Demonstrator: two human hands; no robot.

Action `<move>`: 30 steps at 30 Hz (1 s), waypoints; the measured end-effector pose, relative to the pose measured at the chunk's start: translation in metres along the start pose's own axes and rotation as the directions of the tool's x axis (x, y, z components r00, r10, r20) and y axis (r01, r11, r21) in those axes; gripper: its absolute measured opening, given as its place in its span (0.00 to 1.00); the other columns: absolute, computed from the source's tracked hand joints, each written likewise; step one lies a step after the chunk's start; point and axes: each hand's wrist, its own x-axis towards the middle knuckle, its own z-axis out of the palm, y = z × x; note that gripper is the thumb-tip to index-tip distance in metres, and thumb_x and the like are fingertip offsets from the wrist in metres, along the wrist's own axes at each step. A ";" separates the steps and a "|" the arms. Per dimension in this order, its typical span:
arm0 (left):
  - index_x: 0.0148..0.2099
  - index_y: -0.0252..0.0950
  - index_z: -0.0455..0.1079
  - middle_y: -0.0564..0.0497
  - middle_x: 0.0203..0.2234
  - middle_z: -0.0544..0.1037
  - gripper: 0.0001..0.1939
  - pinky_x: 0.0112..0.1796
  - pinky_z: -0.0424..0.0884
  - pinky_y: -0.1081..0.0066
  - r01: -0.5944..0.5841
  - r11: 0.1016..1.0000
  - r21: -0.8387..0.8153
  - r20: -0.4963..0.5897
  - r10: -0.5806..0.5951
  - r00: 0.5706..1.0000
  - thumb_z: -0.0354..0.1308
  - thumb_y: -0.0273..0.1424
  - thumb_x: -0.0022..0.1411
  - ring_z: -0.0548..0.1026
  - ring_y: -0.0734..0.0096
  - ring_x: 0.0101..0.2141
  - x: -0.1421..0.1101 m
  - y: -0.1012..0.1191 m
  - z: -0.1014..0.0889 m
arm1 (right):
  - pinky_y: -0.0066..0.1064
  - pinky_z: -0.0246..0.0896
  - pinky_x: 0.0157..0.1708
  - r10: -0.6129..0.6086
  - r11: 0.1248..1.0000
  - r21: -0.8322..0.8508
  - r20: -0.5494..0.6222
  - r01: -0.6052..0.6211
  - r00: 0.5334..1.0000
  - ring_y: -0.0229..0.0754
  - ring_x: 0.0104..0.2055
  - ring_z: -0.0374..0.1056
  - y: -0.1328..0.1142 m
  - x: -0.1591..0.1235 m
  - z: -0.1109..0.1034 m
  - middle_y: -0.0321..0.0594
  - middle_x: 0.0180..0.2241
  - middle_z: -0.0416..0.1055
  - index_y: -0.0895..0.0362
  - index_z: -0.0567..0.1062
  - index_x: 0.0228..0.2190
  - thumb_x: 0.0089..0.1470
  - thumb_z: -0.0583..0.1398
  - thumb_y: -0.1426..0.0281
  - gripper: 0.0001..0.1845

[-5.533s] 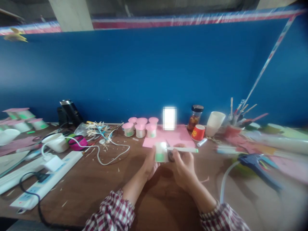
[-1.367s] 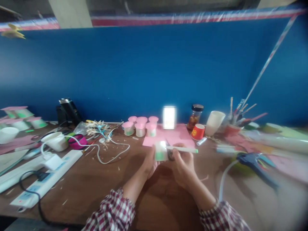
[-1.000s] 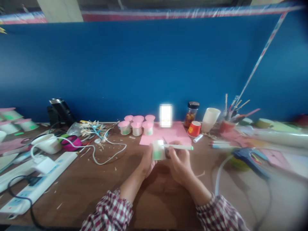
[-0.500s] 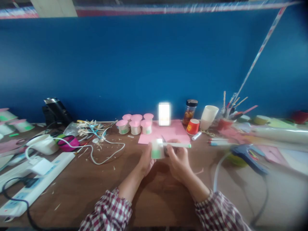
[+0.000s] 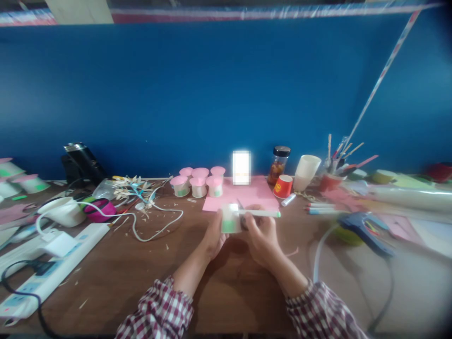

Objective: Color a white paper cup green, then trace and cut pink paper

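Observation:
My left hand (image 5: 214,237) is closed around the left side and base of a small white paper cup (image 5: 230,217) with a green patch low on its wall. In a pinch, my right hand (image 5: 260,231) holds a white marker (image 5: 263,213) with a green end, lying level and pointing left at the cup's right side. A dark thing beneath the marker by the right fingers is too blurred to name. Beyond both hands lies a pink paper sheet (image 5: 243,195). Several white cups with pink tops (image 5: 199,182) stand at its left.
A red paper cup (image 5: 283,186), a lidded jar (image 5: 278,165) and a cap-like white tube (image 5: 288,199) are behind my right hand. A blue glue gun (image 5: 365,228) and markers (image 5: 321,208) lie right. A white power strip (image 5: 60,268) and looping cable (image 5: 136,226) are left.

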 end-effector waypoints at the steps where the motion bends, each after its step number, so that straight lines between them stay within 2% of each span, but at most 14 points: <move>1: 0.54 0.35 0.68 0.46 0.47 0.76 0.23 0.51 0.64 0.64 -0.001 1.000 -0.002 0.000 0.001 1.000 0.49 0.44 0.63 0.71 0.61 0.50 0.000 0.000 0.000 | 0.25 0.59 0.24 -0.003 1.000 -0.001 -0.001 0.003 1.000 0.37 0.24 0.64 0.000 0.000 0.000 0.35 0.23 0.69 0.58 0.72 0.32 0.55 0.57 0.65 0.09; 7: 0.53 0.35 0.69 0.46 0.46 0.77 0.23 0.51 0.64 0.64 -0.005 0.999 -0.037 -0.007 0.005 1.000 0.51 0.43 0.62 0.71 0.60 0.49 0.002 -0.002 -0.003 | 0.25 0.59 0.24 -0.013 1.000 -0.005 -0.019 0.013 1.000 0.37 0.24 0.64 0.002 0.000 0.001 0.34 0.23 0.69 0.58 0.72 0.32 0.54 0.57 0.65 0.08; 17: 0.55 0.36 0.67 0.47 0.48 0.75 0.23 0.51 0.64 0.64 0.011 1.000 -0.004 -0.013 -0.011 1.000 0.48 0.44 0.64 0.70 0.60 0.51 0.001 -0.001 -0.001 | 0.25 0.58 0.23 0.002 1.000 -0.006 -0.015 -0.002 1.000 0.37 0.24 0.63 0.004 0.000 0.001 0.35 0.23 0.69 0.58 0.72 0.32 0.54 0.57 0.65 0.08; 30: 0.55 0.36 0.67 0.47 0.49 0.75 0.23 0.54 0.62 0.64 0.013 1.000 -0.019 -0.018 -0.013 1.000 0.49 0.44 0.64 0.69 0.61 0.52 0.002 -0.001 -0.002 | 0.24 0.58 0.23 -0.008 1.000 0.004 -0.010 0.008 1.000 0.36 0.24 0.63 0.005 0.000 0.001 0.35 0.23 0.68 0.58 0.72 0.32 0.55 0.57 0.65 0.09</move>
